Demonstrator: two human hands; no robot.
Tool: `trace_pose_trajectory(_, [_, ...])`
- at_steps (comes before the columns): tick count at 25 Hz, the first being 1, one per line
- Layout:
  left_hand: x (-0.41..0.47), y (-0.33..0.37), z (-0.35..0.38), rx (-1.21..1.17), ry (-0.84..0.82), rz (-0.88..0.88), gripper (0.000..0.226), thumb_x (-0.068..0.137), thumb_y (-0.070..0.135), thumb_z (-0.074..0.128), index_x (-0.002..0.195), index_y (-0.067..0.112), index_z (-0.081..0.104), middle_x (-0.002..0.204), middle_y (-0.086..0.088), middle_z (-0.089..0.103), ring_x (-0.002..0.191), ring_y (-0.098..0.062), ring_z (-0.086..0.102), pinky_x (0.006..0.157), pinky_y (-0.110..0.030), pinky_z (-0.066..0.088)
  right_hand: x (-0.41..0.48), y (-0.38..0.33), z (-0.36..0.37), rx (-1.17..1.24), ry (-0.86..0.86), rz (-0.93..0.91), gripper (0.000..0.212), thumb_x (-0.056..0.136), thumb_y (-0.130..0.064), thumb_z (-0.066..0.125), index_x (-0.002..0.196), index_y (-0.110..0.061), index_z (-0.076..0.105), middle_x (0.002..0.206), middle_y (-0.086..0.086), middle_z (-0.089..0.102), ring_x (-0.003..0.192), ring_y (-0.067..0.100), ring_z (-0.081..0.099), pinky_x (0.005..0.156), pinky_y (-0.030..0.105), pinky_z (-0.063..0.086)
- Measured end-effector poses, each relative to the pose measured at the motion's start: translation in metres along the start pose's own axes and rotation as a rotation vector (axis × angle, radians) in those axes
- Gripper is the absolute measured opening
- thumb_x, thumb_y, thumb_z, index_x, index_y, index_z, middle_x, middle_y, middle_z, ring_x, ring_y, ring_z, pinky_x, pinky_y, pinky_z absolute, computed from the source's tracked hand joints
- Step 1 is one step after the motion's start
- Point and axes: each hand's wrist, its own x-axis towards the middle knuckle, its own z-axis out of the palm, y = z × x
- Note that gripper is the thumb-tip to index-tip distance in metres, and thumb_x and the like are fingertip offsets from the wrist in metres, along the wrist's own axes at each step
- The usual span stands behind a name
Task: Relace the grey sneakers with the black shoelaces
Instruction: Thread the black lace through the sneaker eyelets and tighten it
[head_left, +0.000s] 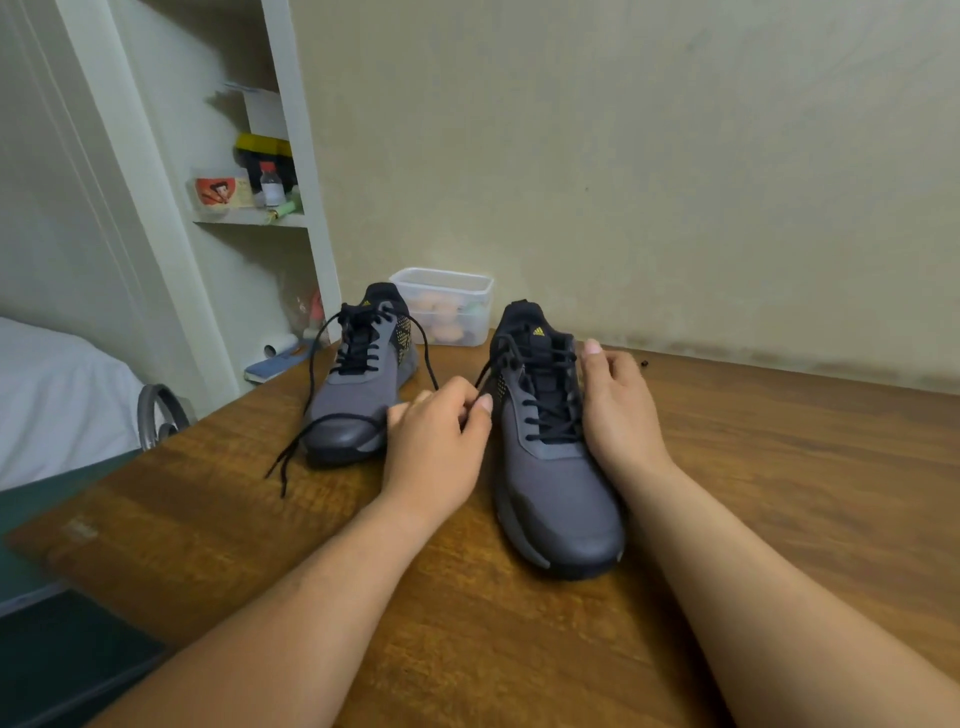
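Note:
Two grey sneakers stand on the wooden table (260, 519), toes toward me. The left sneaker (358, 400) is laced in black; its loose lace ends (291, 452) trail over the toe onto the table. The right sneaker (550, 467) also carries a black shoelace (550, 410) through its eyelets. My left hand (436, 441) sits between the two shoes, fingers pinched on a black lace strand that rises toward the right sneaker's upper eyelets. My right hand (618, 410) rests flat against the right sneaker's outer side, fingers extended.
A clear plastic box (447, 301) with pale round items stands behind the shoes by the wall. A small dark speck (644, 363) lies at the back right. The table's left edge drops toward a bed (57, 395). Shelves (249, 208) hold bottles and boxes at left.

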Motion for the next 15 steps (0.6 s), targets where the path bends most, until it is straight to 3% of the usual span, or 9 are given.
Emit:
trace_pose_trajectory(3, [-0.003,0.007,-0.009,-0.218,0.013,-0.048,0.004,0.107,0.03,0.056,0.107,0.027,0.059,0.07,0.003,0.059,0.067,-0.009,0.059,0.073,-0.034,0.051,-0.012,-0.012,-0.001,-0.13,0.238,-0.345,0.016,0.104,-0.033,0.055,0.105,-0.017,0.059,0.099,0.0,0.063,0.095,0.022,0.061,0.079,0.036,0.044])
trace_pose_trajectory(5, [-0.001,0.019,-0.018,-0.401,-0.033,-0.144,0.011,0.106,0.019,0.057,0.115,0.025,0.059,0.071,0.003,0.062,0.066,-0.009,0.059,0.067,-0.03,0.048,-0.028,-0.026,0.004,-0.235,0.104,-0.559,0.017,0.101,-0.036,0.055,0.093,-0.021,0.059,0.083,-0.002,0.065,0.079,0.025,0.061,0.07,0.038,0.046])
trace_pose_trajectory(6, [0.005,0.026,-0.023,-0.544,-0.065,-0.222,0.013,0.105,0.012,0.056,0.112,0.02,0.063,0.073,0.002,0.065,0.066,-0.011,0.06,0.066,-0.03,0.047,-0.036,-0.035,0.009,-0.279,-0.024,-0.574,0.022,0.098,-0.04,0.052,0.089,-0.021,0.058,0.078,-0.003,0.066,0.077,0.026,0.062,0.068,0.04,0.048])
trace_pose_trajectory(8, [0.018,0.039,-0.036,-0.836,-0.125,-0.42,0.023,0.103,0.003,0.05,0.103,0.013,0.071,0.083,-0.004,0.072,0.069,-0.015,0.063,0.068,-0.031,0.05,-0.045,-0.05,0.019,-0.288,-0.24,-0.454,0.023,0.092,-0.045,0.047,0.092,-0.025,0.058,0.082,-0.005,0.071,0.079,0.023,0.066,0.071,0.041,0.053])
trace_pose_trajectory(10, [0.027,0.044,-0.052,-1.018,-0.199,-0.562,0.029,0.104,0.004,0.045,0.109,0.011,0.073,0.096,-0.007,0.078,0.073,-0.015,0.069,0.078,-0.033,0.053,-0.044,-0.06,0.018,-0.145,-0.323,-0.256,0.018,0.092,-0.044,0.055,0.1,-0.028,0.056,0.089,-0.005,0.076,0.076,0.02,0.07,0.067,0.036,0.053])
trace_pose_trajectory(12, [0.031,0.041,-0.063,-1.071,-0.302,-0.576,0.034,0.104,0.01,0.041,0.124,0.013,0.069,0.114,-0.004,0.079,0.097,-0.015,0.073,0.101,-0.037,0.049,-0.04,-0.066,0.01,-0.027,-0.437,-0.076,0.023,0.096,-0.042,0.062,0.105,-0.021,0.056,0.091,-0.001,0.079,0.061,0.021,0.069,0.053,0.029,0.045])
trace_pose_trajectory(15, [0.029,0.042,-0.068,-1.005,-0.369,-0.479,0.039,0.103,0.016,0.038,0.13,0.021,0.065,0.134,0.002,0.073,0.132,-0.015,0.061,0.123,-0.042,0.034,-0.036,-0.069,0.0,0.057,-0.648,0.085,0.031,0.102,-0.037,0.065,0.107,-0.007,0.065,0.096,0.007,0.08,0.049,0.018,0.062,0.042,0.026,0.038])
